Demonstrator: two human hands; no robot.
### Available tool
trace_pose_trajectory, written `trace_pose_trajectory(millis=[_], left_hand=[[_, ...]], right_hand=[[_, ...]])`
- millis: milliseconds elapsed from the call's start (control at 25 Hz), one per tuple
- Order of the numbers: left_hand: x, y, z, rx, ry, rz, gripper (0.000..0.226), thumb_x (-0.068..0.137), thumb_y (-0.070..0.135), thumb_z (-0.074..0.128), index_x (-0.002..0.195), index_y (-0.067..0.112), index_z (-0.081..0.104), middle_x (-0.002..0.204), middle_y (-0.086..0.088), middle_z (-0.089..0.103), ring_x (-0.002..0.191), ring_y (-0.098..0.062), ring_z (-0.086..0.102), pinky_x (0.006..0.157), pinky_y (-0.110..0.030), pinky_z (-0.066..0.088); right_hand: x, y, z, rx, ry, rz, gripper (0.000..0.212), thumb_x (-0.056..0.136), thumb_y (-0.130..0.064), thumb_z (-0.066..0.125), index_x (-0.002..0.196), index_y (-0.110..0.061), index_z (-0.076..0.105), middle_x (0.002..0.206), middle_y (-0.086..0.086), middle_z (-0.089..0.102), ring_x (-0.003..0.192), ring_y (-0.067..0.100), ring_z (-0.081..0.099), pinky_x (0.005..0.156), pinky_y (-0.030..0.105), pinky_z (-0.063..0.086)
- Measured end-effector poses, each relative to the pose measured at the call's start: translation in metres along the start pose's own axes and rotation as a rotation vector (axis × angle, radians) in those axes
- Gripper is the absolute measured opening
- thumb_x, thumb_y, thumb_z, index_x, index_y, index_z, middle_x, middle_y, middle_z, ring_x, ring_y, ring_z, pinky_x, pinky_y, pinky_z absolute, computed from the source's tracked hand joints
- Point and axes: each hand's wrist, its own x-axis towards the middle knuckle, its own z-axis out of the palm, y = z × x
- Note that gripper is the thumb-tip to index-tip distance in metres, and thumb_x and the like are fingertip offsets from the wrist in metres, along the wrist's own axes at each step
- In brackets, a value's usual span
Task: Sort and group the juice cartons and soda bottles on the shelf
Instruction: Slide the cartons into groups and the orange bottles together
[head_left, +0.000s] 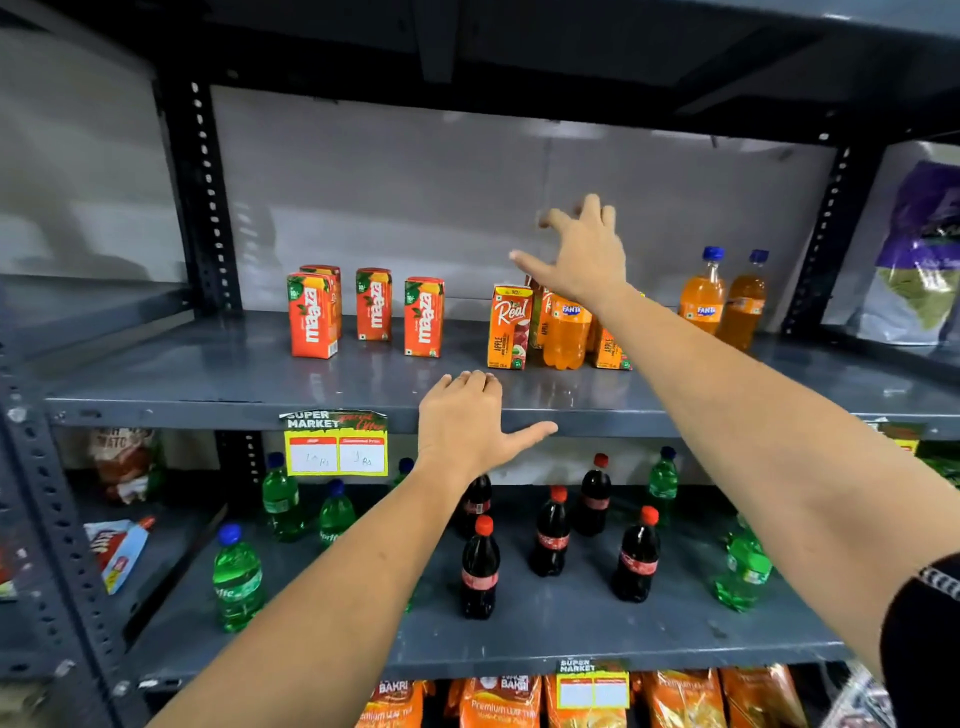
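On the grey upper shelf (208, 374) stand several red Maaza cartons (374, 304) at the left. Orange Real apple cartons (509, 327) cluster in the middle around an orange Fanta bottle (565, 332). Two more Fanta bottles (704, 293) stand at the right. My right hand (582, 254) hovers open, fingers spread, just above the middle cluster and holds nothing. My left hand (467, 421) lies flat and open on the shelf's front edge, in front of the Real cartons.
The lower shelf (519, 639) carries green Sprite bottles (236, 577) and dark cola bottles (480, 566). A yellow price tag (336, 447) hangs on the upper shelf's edge. Snack bags (498, 701) fill the bottom row. A purple bag (919, 260) sits at the far right.
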Motion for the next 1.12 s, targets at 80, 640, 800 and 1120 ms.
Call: trace_pose_trajectory(millis=[80, 640, 800, 1120], left_hand=[[0.001, 0.0, -0.001, 0.012, 0.01, 0.003, 0.093, 0.068, 0.089, 0.024, 0.099, 0.012, 0.067, 0.097, 0.001, 0.069, 0.092, -0.017, 0.063, 0.078, -0.029, 0.046], [0.0, 0.011, -0.004, 0.001, 0.03, -0.026, 0.085, 0.07, 0.086, 0.023, 0.089, 0.016, 0.067, 0.087, 0.005, 0.069, 0.076, -0.017, 0.063, 0.057, -0.027, 0.037], [0.008, 0.05, 0.006, -0.057, 0.045, 0.003, 0.077, 0.078, 0.076, 0.025, 0.094, 0.013, 0.068, 0.095, 0.002, 0.07, 0.081, -0.02, 0.065, 0.064, -0.031, 0.045], [0.055, 0.196, 0.027, -0.105, 0.029, 0.104, 0.075, 0.081, 0.071, 0.02, 0.088, 0.011, 0.063, 0.088, -0.004, 0.067, 0.081, -0.023, 0.062, 0.065, -0.032, 0.041]], right_hand=[[0.0, 0.013, 0.005, 0.02, -0.044, 0.081, 0.067, 0.082, -0.053, 0.059, 0.136, -0.018, 0.04, 0.138, 0.018, 0.037, 0.13, 0.036, 0.035, 0.099, 0.045, 0.043], [-0.036, 0.059, -0.038, 0.213, -0.358, 0.011, 0.063, 0.084, -0.026, 0.068, 0.131, -0.01, 0.029, 0.073, 0.007, 0.05, 0.061, 0.024, 0.05, 0.059, 0.032, 0.04], [-0.051, 0.125, -0.068, 0.147, -0.355, 0.056, 0.065, 0.081, -0.026, 0.071, 0.129, -0.01, 0.03, 0.084, 0.014, 0.056, 0.067, 0.025, 0.054, 0.061, 0.034, 0.043], [-0.053, 0.268, -0.092, 0.106, -0.313, 0.18, 0.065, 0.078, -0.023, 0.074, 0.125, -0.008, 0.032, 0.086, 0.012, 0.051, 0.076, 0.03, 0.052, 0.066, 0.034, 0.039]])
